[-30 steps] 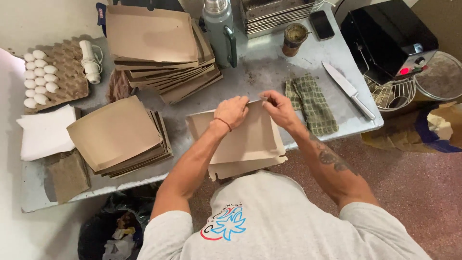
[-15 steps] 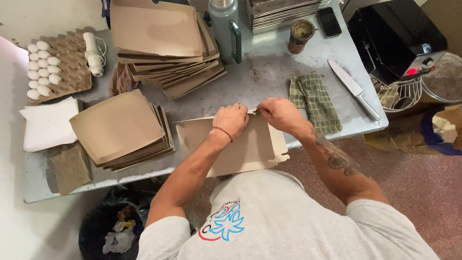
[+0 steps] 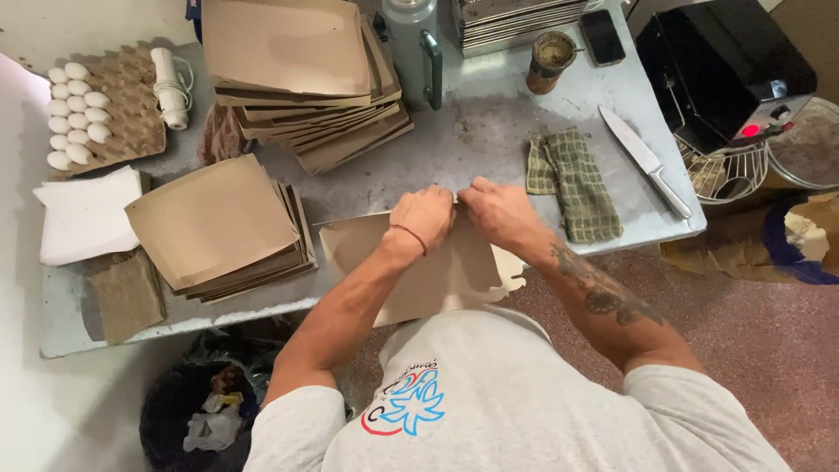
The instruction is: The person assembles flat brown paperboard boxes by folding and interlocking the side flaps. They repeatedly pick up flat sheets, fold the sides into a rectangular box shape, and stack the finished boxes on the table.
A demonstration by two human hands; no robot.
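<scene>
A brown paper sheet (image 3: 437, 275) lies at the near edge of the metal table (image 3: 489, 144), hanging partly over it. My left hand (image 3: 424, 217) and my right hand (image 3: 494, 210) meet at its far edge, fingers pinched on the paper there. A stack of similar brown sheets (image 3: 218, 223) sits to the left of my left hand. A larger stack of brown sheets (image 3: 301, 74) lies at the back of the table.
A green checked cloth (image 3: 572, 179) and a knife (image 3: 645, 162) lie right of my hands. An egg tray (image 3: 96, 109), white napkins (image 3: 83, 214), a grey flask (image 3: 415, 44), a cup (image 3: 549, 61), a phone (image 3: 603, 37) and metal trays (image 3: 516, 17) are on the table. A bin (image 3: 197, 411) stands below.
Both hands have slid left along the sheet's far edge and drawn closer together. The sheet has shifted slightly towards me.
</scene>
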